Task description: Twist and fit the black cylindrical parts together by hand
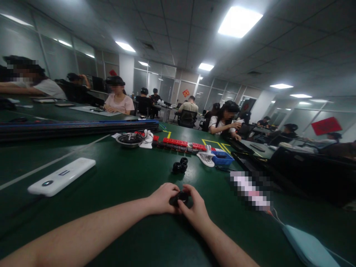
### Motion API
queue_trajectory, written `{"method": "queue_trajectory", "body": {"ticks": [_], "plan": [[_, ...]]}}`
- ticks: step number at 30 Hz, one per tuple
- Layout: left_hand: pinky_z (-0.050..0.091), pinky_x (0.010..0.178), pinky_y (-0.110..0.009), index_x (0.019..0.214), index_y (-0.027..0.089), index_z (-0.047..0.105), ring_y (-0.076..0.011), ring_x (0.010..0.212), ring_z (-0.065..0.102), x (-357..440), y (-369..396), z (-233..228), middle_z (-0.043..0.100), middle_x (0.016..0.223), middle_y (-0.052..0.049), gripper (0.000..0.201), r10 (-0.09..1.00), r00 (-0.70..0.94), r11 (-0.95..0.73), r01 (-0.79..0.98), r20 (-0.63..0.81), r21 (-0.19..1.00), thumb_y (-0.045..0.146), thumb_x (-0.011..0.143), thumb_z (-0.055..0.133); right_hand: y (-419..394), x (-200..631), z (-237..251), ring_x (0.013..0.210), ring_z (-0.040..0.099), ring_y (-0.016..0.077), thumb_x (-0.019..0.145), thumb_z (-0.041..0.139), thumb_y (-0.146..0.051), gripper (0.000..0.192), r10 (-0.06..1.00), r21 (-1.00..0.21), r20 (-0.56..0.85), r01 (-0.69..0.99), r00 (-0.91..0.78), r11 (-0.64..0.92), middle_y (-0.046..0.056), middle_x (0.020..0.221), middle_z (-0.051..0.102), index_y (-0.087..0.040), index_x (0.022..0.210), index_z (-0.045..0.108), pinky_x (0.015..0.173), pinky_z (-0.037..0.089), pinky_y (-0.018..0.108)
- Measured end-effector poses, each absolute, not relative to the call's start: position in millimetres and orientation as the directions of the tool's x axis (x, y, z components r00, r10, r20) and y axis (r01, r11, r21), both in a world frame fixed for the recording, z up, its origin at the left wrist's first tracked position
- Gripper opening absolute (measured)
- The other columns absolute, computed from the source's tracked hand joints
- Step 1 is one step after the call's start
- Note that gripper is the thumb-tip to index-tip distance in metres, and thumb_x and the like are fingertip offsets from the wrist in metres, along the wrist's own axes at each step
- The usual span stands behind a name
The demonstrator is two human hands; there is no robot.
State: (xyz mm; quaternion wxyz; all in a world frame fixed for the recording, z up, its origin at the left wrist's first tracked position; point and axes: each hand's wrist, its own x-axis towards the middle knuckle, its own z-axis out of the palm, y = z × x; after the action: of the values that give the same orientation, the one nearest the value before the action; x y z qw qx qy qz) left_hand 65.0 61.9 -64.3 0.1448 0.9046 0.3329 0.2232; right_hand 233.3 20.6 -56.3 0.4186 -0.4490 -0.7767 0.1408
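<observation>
My left hand (164, 199) and my right hand (197, 208) meet low over the green table, their fingers closed around a black round part (182, 197) that looks like a small toy wheel. The fingers cover much of it, so I cannot tell whether it is one piece or two pressed together. Just beyond the hands, several similar black round parts (180, 167) stand grouped on the table, touching one another.
Farther back lie a row of red and black blocks (175, 142), a white clip (206, 157), a blue bin (223, 158) and a round metal dish (130, 140). A white device (62, 177) lies left, a pale blue case (310, 246) right. Several people sit around.
</observation>
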Motion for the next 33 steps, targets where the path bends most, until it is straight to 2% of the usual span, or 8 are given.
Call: {"method": "queue_trajectory", "body": {"ticks": [6,9,13,16,20,24,28,33], "plan": [[0.036,0.090,-0.037,0.100,0.021,0.060,-0.0261,0.102,0.046,62.4,59.7,-59.0,0.054,0.107,-0.005,0.044,0.669,0.688,-0.728,0.529,0.281,0.436,0.045,0.065,0.067,18.0,233.4,-53.6,0.108,0.049,0.0250,0.069,0.056,-0.015,0.056,0.798,-0.581,0.510,0.555,-0.322,0.595,0.011,0.117,0.051,-0.018,0.121,0.037,0.092,0.040,0.042],[0.036,0.090,-0.036,0.097,0.022,0.061,-0.0254,0.100,0.047,62.4,59.4,-59.1,0.054,0.105,-0.004,0.039,0.670,0.685,-0.729,0.531,0.287,0.433,0.042,0.065,0.067,19.4,230.5,-53.5,0.102,0.050,0.0267,0.065,0.063,-0.019,0.056,0.808,-0.574,0.518,0.588,-0.279,0.570,0.012,0.110,0.051,-0.016,0.117,0.041,0.088,0.042,0.044],[0.037,0.090,-0.036,0.097,0.021,0.061,-0.0259,0.100,0.047,63.6,59.9,-61.2,0.054,0.106,-0.004,0.039,0.676,0.678,-0.723,0.536,0.289,0.435,0.035,0.061,0.069,17.9,228.8,-52.6,0.097,0.053,0.0226,0.068,0.055,-0.011,0.047,0.795,-0.576,0.530,0.563,-0.295,0.593,0.010,0.101,0.053,-0.017,0.113,0.043,0.087,0.044,0.040],[0.037,0.089,-0.036,0.098,0.021,0.061,-0.0257,0.100,0.047,64.2,60.7,-61.8,0.054,0.107,-0.005,0.039,0.682,0.671,-0.716,0.535,0.289,0.448,0.034,0.061,0.069,15.3,231.8,-52.8,0.105,0.050,0.0213,0.067,0.050,-0.007,0.055,0.770,-0.565,0.541,0.532,-0.338,0.631,0.010,0.113,0.051,-0.018,0.119,0.037,0.092,0.042,0.038],[0.036,0.090,-0.037,0.097,0.020,0.061,-0.0263,0.101,0.046,64.0,61.1,-60.2,0.054,0.107,-0.005,0.040,0.682,0.674,-0.716,0.538,0.283,0.445,0.035,0.061,0.070,16.1,235.3,-54.7,0.119,0.038,0.0273,0.065,0.061,-0.015,0.068,0.783,-0.528,0.520,0.593,-0.341,0.609,0.012,0.127,0.042,-0.018,0.126,0.033,0.099,0.033,0.045],[0.037,0.089,-0.037,0.097,0.022,0.060,-0.0259,0.102,0.046,63.6,60.6,-59.2,0.053,0.107,-0.004,0.039,0.684,0.677,-0.711,0.535,0.271,0.456,0.042,0.065,0.067,19.2,232.3,-53.9,0.109,0.046,0.0285,0.060,0.068,-0.020,0.065,0.836,-0.567,0.504,0.647,-0.217,0.510,0.012,0.116,0.047,-0.017,0.119,0.041,0.092,0.040,0.045],[0.035,0.091,-0.035,0.096,0.022,0.061,-0.0248,0.102,0.046,63.5,60.8,-60.7,0.053,0.106,-0.004,0.037,0.681,0.683,-0.714,0.537,0.265,0.449,0.035,0.063,0.069,18.8,229.0,-53.3,0.096,0.054,0.0234,0.065,0.060,-0.014,0.052,0.816,-0.579,0.521,0.599,-0.251,0.554,0.009,0.101,0.055,-0.017,0.114,0.045,0.085,0.045,0.040],[0.034,0.094,-0.035,0.101,0.021,0.060,-0.0252,0.105,0.044,62.8,60.3,-60.7,0.052,0.110,-0.005,0.039,0.676,0.688,-0.718,0.533,0.263,0.448,0.031,0.064,0.067,15.5,229.3,-54.9,0.108,0.050,0.0221,0.067,0.051,-0.007,0.058,0.792,-0.571,0.519,0.558,-0.323,0.602,0.010,0.117,0.052,-0.019,0.122,0.039,0.093,0.041,0.039]]}}
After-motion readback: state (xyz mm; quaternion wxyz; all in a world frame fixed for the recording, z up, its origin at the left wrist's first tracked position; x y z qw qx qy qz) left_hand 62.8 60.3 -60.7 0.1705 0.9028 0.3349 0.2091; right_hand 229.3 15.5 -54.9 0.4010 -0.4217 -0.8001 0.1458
